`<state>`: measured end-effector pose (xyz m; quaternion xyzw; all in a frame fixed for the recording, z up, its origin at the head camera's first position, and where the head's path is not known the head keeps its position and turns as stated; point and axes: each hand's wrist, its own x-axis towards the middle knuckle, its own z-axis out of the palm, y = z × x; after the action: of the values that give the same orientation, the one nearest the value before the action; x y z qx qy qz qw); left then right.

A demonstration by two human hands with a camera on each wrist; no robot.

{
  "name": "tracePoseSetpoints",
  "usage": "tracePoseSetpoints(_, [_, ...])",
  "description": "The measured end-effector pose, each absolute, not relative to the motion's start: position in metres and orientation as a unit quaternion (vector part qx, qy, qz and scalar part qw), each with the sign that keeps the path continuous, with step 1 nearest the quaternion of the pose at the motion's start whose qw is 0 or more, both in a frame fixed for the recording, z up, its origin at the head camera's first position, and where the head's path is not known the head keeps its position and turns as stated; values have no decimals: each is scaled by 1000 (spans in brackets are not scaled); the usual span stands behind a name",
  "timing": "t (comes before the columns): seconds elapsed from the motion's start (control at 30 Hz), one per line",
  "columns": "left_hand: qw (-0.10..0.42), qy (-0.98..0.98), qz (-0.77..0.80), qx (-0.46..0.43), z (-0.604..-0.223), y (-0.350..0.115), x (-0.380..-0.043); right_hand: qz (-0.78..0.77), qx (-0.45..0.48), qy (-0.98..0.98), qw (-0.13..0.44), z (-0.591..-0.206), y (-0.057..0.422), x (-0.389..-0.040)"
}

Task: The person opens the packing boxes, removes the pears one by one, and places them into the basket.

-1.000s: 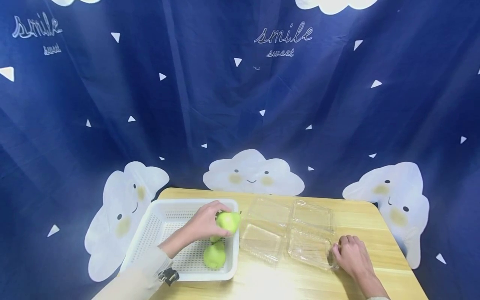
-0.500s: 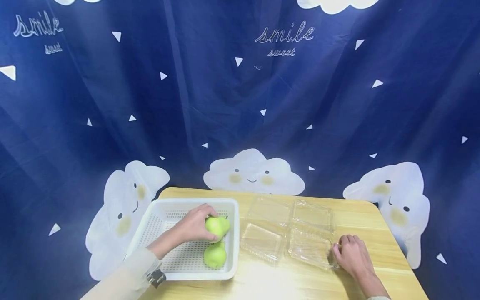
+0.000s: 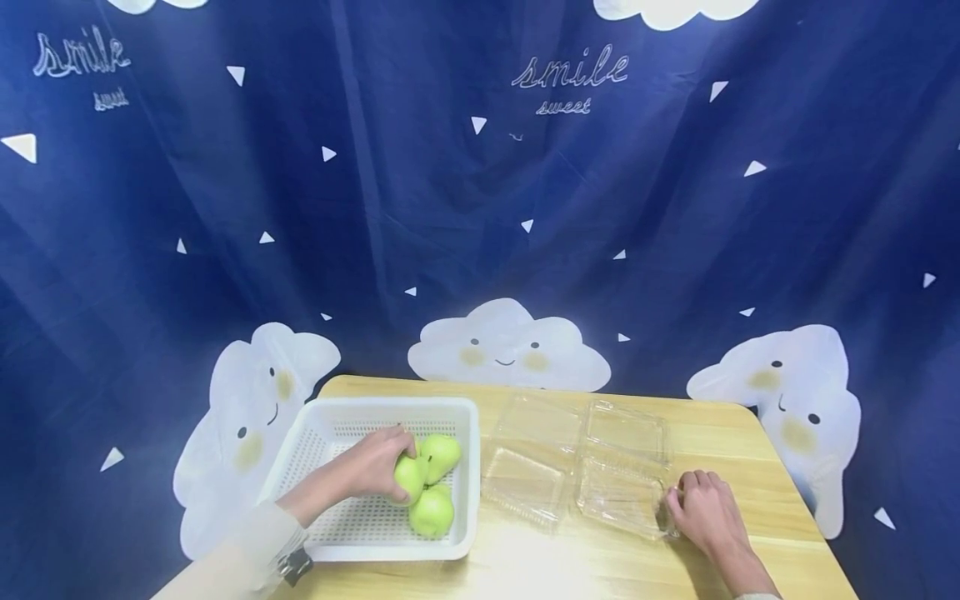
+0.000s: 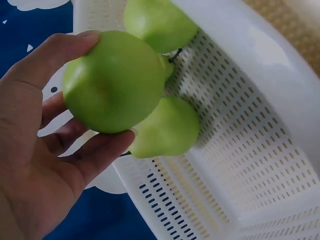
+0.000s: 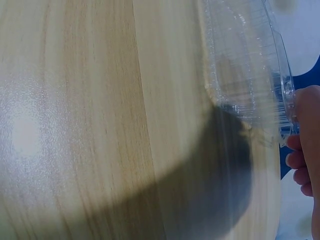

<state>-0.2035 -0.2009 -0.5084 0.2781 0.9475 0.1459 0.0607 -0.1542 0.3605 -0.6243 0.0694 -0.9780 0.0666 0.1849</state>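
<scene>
My left hand (image 3: 375,462) grips a green pear (image 4: 112,82) between thumb and fingers, inside the white perforated basket (image 3: 470,500). Two more pears sit in the basket's right part, one farther back (image 3: 441,454) and one nearer me (image 3: 431,512). The held pear is just left of them, its round bottom facing the left wrist camera. On the right, my right hand (image 3: 705,510) pinches the near right corner of an open clear plastic clamshell box (image 3: 621,493), thumb on the rim and fingers curled below it.
Left of the held box lies a second open clear clamshell (image 3: 525,483), close to the basket's right wall. Everything stands on a light wooden table (image 3: 570,567) with rounded far corners. A blue curtain (image 3: 480,208) with clouds hangs behind it.
My left hand has carried its pear leftward from the basket's right rim and down beside the other two, uncovering the back pear. My right hand has stayed at the box corner.
</scene>
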Motion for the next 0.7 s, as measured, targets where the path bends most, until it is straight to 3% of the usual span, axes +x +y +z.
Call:
tracePoseSetpoints(0.27, [113, 945, 113, 285, -516, -204, -200, 67, 66, -980, 177, -622, 361, -152])
tracePoseSetpoints(0.7, [151, 945, 89, 278, -538, -203, -202, 70, 65, -981, 170, -619, 359, -154])
